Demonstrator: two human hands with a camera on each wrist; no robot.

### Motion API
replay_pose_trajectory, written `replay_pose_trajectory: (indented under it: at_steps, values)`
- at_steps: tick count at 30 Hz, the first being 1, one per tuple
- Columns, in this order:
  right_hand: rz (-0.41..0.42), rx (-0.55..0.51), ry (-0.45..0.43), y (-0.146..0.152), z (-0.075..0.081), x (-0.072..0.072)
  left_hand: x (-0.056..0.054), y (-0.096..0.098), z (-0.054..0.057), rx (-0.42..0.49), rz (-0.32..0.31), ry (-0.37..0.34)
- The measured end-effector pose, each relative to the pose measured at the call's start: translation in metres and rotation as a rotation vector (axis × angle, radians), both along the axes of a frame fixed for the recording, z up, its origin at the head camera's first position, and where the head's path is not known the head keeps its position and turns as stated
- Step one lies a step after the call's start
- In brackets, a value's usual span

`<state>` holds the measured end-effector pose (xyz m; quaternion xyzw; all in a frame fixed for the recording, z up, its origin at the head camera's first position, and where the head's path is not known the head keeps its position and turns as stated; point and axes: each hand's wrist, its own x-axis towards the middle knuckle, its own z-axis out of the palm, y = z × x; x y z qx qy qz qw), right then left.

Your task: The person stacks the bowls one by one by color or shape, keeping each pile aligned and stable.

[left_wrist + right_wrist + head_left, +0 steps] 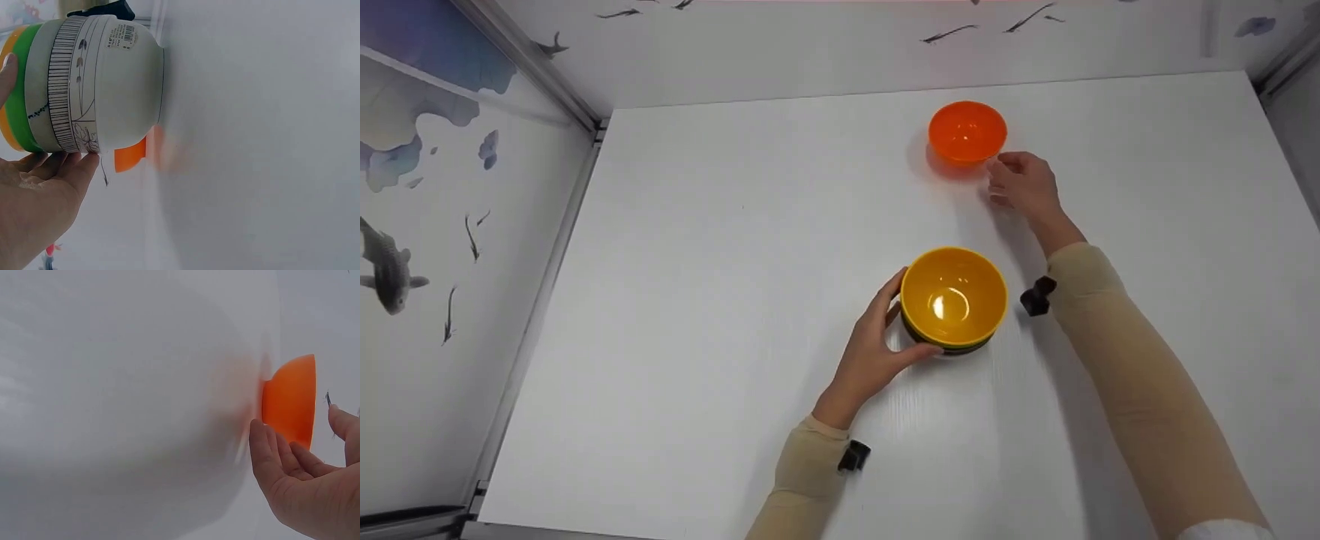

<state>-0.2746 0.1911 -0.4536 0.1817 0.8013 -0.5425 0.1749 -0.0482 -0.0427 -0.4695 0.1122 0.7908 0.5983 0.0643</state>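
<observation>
A stack of nested bowls stands on the white table, in the middle right of the head view. Its top one is a yellow bowl; below it the left wrist view shows a green bowl and pale ones, the lowest a white bowl with a sticker. My left hand grips the stack's left side, thumb in front and fingers behind. Farther back is an orange bowl, upright. My right hand is at its near right side, fingers bent loosely and thumb apart from the rim; whether they touch cannot be told.
The white tabletop reaches back to a white wall with painted fish. A metal-framed side panel stands along the left. A small black device is on the right wrist, another black device on the left.
</observation>
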Motion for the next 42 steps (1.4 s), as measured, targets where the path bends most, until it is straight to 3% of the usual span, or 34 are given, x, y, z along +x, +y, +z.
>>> replay_pose_trajectory:
  at_steps: [15,26,42]
  values:
    - [-0.037,-0.013,-0.052,-0.007,-0.003,-0.012,0.0,0.001,0.0,0.013,-0.005,0.008]
    - [-0.139,-0.174,-0.062,-0.012,-0.008,-0.019,0.0,0.001,-0.001,0.016,-0.003,0.013]
    - [-0.087,-0.192,-0.067,-0.006,-0.003,-0.005,0.001,0.0,-0.001,0.03,-0.004,-0.009]
